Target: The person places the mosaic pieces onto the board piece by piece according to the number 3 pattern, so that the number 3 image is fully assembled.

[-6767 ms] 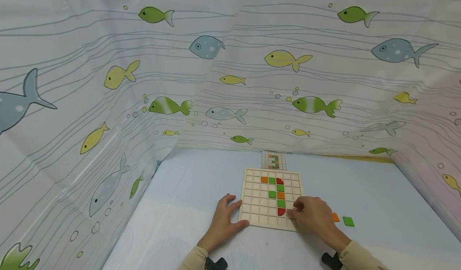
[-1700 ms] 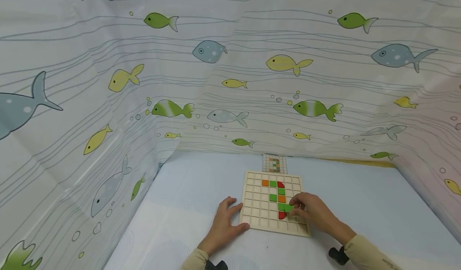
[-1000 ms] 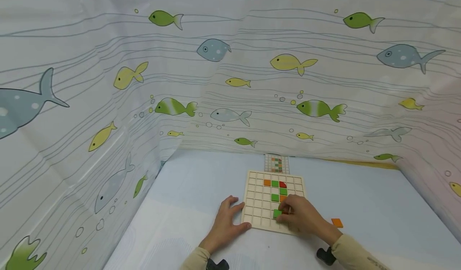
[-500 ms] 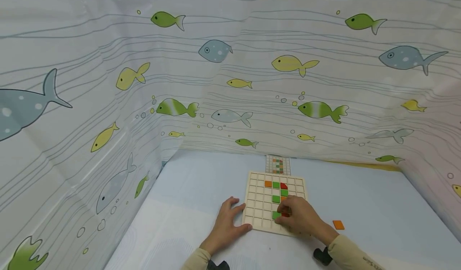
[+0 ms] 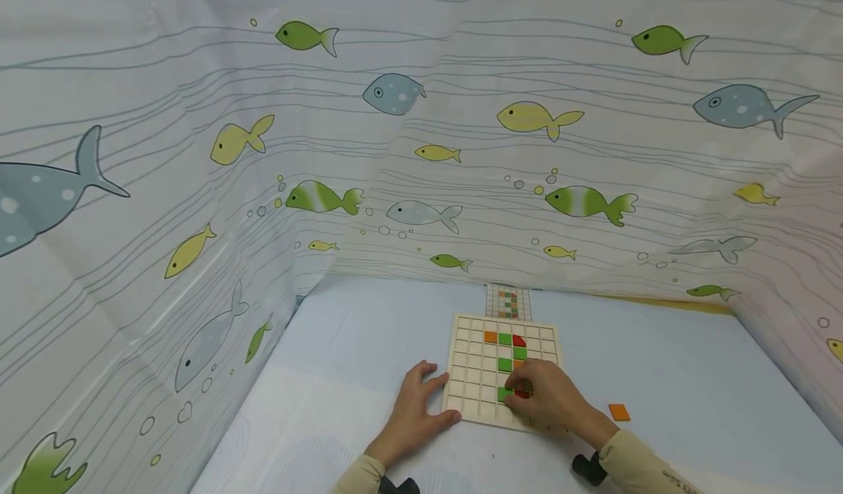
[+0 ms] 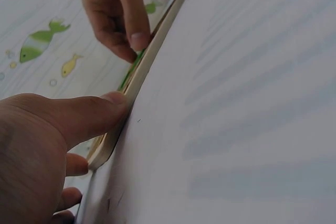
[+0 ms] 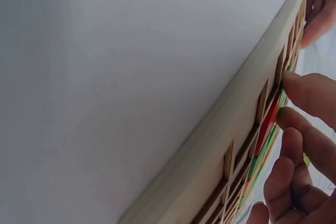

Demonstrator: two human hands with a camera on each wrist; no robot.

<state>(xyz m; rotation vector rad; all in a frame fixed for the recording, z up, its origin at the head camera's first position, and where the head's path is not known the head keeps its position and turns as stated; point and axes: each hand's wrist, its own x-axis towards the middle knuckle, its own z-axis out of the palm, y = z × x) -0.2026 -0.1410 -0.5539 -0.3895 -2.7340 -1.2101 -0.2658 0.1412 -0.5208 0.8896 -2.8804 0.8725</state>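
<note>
A wooden grid board (image 5: 470, 384) lies on the table, with orange, green and red tiles in some cells. My left hand (image 5: 413, 415) rests at its near left corner, the thumb (image 6: 100, 111) against the front edge and the fingers spread along the left side. Between thumb and index finger my right hand (image 5: 549, 395) pinches a green tile (image 5: 504, 394) at a cell left of the lower red tile (image 7: 266, 121). Whether this tile lies flat in its cell I cannot tell. The right hand hides part of the tile column.
Right of the board a loose orange tile (image 5: 619, 412) lies on the table. Behind the board is a small card (image 5: 508, 301) printed with a coloured grid pattern. A fish-printed sheet (image 5: 421, 179) encloses the back and sides.
The right hand took the green tile from the table at the right, carried it left across the board, and has hardly moved in the last half second. The left hand stayed at the corner.
</note>
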